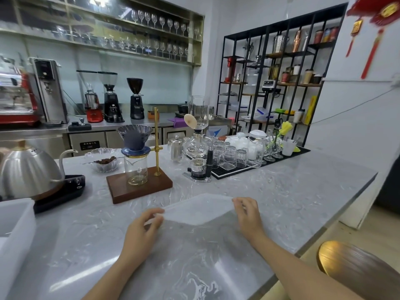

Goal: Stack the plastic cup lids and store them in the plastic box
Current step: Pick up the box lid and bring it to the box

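Note:
A flat translucent white plastic piece [198, 207], which looks like the plastic box's cover, lies tilted on the grey marble counter [292, 191]. My left hand [144, 228] pinches its near left corner. My right hand [246, 213] grips its right edge. The white plastic box [15, 230] stands at the counter's left edge, only partly in view. I see no cup lids.
A steel gooseneck kettle [28, 169] on a black base sits at the left. A pour-over stand on a wooden base [139, 185] is just behind the cover. Further back stand a siphon brewer [198, 146] and a black mat of glasses [238, 156]. A stool [357, 267] is at the lower right.

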`<state>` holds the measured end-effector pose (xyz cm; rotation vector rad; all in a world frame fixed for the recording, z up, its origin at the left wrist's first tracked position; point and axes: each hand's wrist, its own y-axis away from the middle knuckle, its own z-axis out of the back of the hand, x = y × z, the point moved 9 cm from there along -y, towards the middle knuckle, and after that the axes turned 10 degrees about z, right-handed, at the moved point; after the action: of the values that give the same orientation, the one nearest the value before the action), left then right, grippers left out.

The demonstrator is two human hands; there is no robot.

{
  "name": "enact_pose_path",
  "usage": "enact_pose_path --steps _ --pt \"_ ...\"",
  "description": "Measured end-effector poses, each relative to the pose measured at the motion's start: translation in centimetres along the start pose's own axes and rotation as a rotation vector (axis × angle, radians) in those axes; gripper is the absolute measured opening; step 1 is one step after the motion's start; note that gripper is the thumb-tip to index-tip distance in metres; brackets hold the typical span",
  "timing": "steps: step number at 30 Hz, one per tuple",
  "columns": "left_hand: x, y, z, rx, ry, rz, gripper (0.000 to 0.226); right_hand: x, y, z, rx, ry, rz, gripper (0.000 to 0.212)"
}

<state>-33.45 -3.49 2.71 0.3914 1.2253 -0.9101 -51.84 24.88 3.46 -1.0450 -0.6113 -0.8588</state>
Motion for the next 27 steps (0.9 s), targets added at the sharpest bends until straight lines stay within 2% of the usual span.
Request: enact_pose_path --steps 3,6,9,12,14,15,18,20,22,25,27 --pt "-1.6 -0.1 2.5 -0.088 0.068 -0.002 0.011 3.5 -0.7 -0.6 -0.018 -0.063 0.117 0.018" --pt "-4.4 -0.6 6.8 -0.240 0.155 -0.024 0.019 8.0 -1.6 -1.6 -0.017 -0.045 0.249 0.023" --pt "-7.0 -0.9 11.6 -0.383 0.291 -0.006 0.024 12.8 -2.4 -3.2 0.012 -0.009 0.387 0.020" --pt "-9.1 -0.9 17.0 -0.509 0.386 -0.008 0.011 17.1 -2.4 -5.8 0.040 -0.071 0.433 0.026" --pt "-9.6 -0.8 20.6 -0.526 0.463 0.009 0.017 20.4 -1.8 -8.6 0.055 -0.134 0.438 0.023" --pt "-10.0 -1.0 21.2 -0.477 0.513 0.011 0.021 21.6 -1.4 -10.0 0.080 -0.167 0.423 0.024" --pt "-10.5 0.1 24.0 -0.404 0.392 -0.024 0.036 25.7 0.8 -15.6 0.219 -0.359 0.303 0.029" --pt "-9.7 1.5 26.1 -0.410 0.285 -0.033 0.042 28.2 2.5 -19.0 0.305 -0.507 0.204 0.023" --pt "-7.5 3.1 29.5 -0.446 0.227 0.048 0.040 30.8 4.6 -22.3 0.390 -0.564 0.168 0.014" --pt "-3.7 5.0 34.7 -0.510 0.155 0.244 0.031 33.3 7.1 -26.1 0.509 -0.427 0.229 0.013" --pt "-1.5 6.4 37.7 -0.511 0.129 0.349 0.032 34.0 9.1 -28.6 0.598 -0.319 0.277 0.022"
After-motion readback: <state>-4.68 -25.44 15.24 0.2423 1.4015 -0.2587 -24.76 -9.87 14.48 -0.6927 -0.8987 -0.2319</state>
